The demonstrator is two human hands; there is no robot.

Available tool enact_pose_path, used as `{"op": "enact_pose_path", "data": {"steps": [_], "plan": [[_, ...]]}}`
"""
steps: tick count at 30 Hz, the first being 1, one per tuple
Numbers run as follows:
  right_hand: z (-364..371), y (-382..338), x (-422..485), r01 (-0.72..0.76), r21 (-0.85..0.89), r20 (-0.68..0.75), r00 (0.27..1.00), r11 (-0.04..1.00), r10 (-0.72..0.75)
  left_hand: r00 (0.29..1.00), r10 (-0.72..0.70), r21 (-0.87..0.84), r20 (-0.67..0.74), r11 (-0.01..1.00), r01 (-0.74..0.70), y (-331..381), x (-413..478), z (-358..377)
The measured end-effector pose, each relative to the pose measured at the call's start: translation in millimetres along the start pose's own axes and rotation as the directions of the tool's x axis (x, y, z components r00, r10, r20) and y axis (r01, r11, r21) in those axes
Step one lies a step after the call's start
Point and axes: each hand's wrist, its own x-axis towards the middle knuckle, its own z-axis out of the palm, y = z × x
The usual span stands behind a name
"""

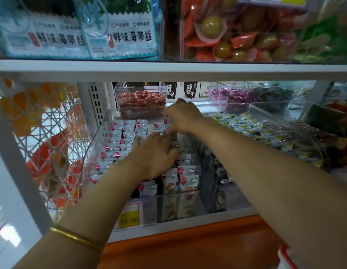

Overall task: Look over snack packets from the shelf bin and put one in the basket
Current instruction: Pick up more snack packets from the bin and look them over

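As left hand [155, 155] lies, grip apart, on snack packets [115, 149] below 鲜味海带丝 bags [128, 36], right hand's [183, 117] grip is unclear.

Head camera looks down, close, into the shelf bin [188, 206].

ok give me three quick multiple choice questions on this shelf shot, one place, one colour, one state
1. Where are the left hand and right hand? A on the top shelf B in the clear bin of white packets C in red sweets
2. The bangle is A silver B gold C red
3. The clear bin is A empty B lidded C open-topped, stocked
Answers: B, both hands reach among its packets; B, it gleams gold; C, rows of packets show, no lid.
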Motion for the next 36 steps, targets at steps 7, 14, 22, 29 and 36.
{"op": "enact_pose_path", "data": {"steps": [7,14,22,29,36], "plan": [[4.1,3.9,18.9,0.099,-0.104,0.422,0.905,0.99,-0.047,1.0,-0.01,-0.044,-0.012,0.999,0.01,-0.7,-6.8,3.7],[-2.4,13.6,33.3,-0.005,0.032,0.107,0.994,0.999,0.002,1.0,-0.005,-0.102,-0.005,0.995,0.004,0.7,-7.3,0.2],[20.8,0.3,45.0,-0.007,-0.29,0.104,0.994,0.957,0.039,1.0,-0.023,-0.127,0.019,0.992,0.026,1.7,-11.4,-6.5],[-7.6,10.8,22.7,-0.051,-0.062,0.002,0.999,0.997,0.051,0.996,-0.043,-0.198,-0.073,0.98,0.028,-1.4,-23.5,-16.7],[-33.7,5.8,-62.8,-0.071,0.214,-0.424,0.892,0.974,0.158,0.909,-0.138,-0.469,-0.394,0.881,-0.069,8.5,-48.7,-32.7]]}}
